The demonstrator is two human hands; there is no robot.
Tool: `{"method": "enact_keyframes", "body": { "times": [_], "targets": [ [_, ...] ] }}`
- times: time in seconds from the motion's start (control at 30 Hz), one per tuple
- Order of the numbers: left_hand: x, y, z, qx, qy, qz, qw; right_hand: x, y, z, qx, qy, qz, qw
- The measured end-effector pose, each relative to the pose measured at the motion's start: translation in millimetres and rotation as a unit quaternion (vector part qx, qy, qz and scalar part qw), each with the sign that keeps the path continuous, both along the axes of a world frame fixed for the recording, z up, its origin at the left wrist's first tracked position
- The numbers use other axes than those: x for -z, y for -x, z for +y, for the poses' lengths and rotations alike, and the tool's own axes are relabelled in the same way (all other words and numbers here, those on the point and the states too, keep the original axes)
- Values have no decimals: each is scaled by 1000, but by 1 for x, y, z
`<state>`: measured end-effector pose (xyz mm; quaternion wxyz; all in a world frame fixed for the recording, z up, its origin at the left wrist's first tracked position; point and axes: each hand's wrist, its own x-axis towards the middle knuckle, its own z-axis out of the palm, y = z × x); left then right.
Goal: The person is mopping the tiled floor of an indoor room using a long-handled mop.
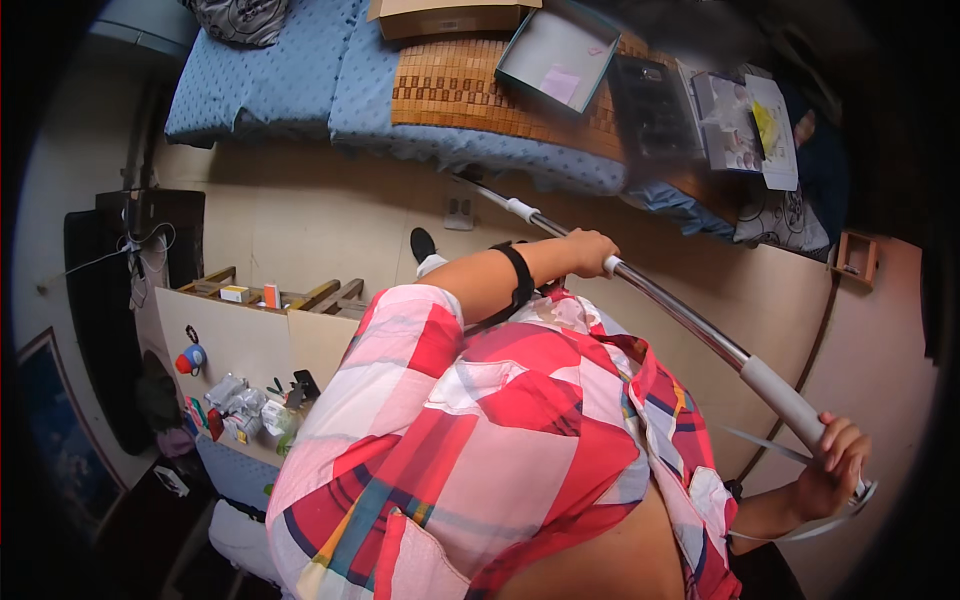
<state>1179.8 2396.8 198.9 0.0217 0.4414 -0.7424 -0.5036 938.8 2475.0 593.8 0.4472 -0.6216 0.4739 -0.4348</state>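
Note:
A telescopic chrome mop-style pole (675, 307) runs diagonally from the bed's lower edge down to the right. My left hand (594, 253) is wrapped around its middle, just above a white collar (613, 265). At the near end, my right hand (834, 457) grips the pale grey handle sleeve (780, 397). A light strap (825, 531) loops from the handle end around my right wrist area. The pole's far end reaches a dark part (470, 174) by the bed skirt; whatever head it carries is mostly hidden there.
A bed (285, 82) with blue cover and bamboo mat (450, 82) spans the front, holding an open box (555, 60) and a dark tray (656, 105). A cluttered table (232, 337) and wooden ladder (322, 295) stand left. A floor socket plate (459, 211) lies ahead; a wooden stool (855, 259) is right.

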Motion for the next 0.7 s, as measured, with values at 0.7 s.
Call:
{"method": "enact_keyframes", "body": {
  "times": [0.7],
  "targets": [
    [-21, -241, 58, -444, 215, 19, 869, 19, -201, -119, -84, 22, -278, 957]
  ]
}}
